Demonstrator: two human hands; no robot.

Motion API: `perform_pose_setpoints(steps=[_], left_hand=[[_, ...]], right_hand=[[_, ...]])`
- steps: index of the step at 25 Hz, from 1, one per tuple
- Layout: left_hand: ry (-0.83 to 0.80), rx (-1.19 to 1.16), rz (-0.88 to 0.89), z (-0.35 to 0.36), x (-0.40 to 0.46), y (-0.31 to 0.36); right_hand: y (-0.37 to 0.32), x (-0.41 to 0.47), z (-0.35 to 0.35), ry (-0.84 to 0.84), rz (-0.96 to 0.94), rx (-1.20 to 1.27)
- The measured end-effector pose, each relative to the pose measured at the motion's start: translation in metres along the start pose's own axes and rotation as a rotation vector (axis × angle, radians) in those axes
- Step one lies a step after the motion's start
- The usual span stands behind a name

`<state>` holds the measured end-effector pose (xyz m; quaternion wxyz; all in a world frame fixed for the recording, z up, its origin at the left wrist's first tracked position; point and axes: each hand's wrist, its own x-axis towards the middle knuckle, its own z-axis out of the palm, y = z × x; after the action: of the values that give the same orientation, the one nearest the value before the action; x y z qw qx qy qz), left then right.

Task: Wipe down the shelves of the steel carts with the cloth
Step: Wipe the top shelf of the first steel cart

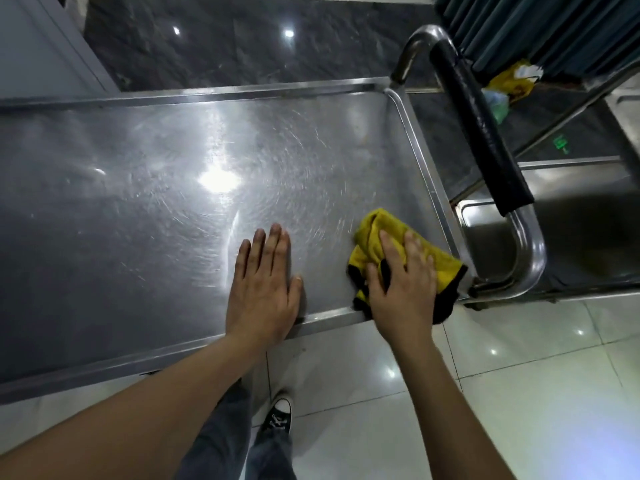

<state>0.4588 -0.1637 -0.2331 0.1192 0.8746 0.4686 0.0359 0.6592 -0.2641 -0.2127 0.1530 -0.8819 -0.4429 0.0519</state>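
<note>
The crumpled yellow-and-black cloth [401,258] is pressed under the spread right hand [401,285] at the near right corner of the scratched steel cart shelf [156,209]. The left hand [263,282] is laid flat beside it, grasping nothing. White floor tiles [519,393] are seen below.

White floor tiles [519,393]; black sneaker [277,415] below; dark marble wall [242,39].

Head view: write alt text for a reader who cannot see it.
A person's right hand presses a yellow cloth onto the near right corner of a steel cart's top shelf, while the left hand rests flat beside it.
</note>
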Motion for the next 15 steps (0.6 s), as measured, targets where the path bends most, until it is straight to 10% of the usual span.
perform_pose_setpoints(steps=[7, 15], left_hand=[[-0.065, -0.11, 0.027, -0.028, -0.01, -0.025], [0.196, 0.097, -0.725, -0.095, -0.153, -0.248]], right_hand=[[-0.003, -0.004, -0.002, 0.002, 0.053, -0.033], [-0.015, -0.005, -0.006, 0.074, 0.041, 0.01]])
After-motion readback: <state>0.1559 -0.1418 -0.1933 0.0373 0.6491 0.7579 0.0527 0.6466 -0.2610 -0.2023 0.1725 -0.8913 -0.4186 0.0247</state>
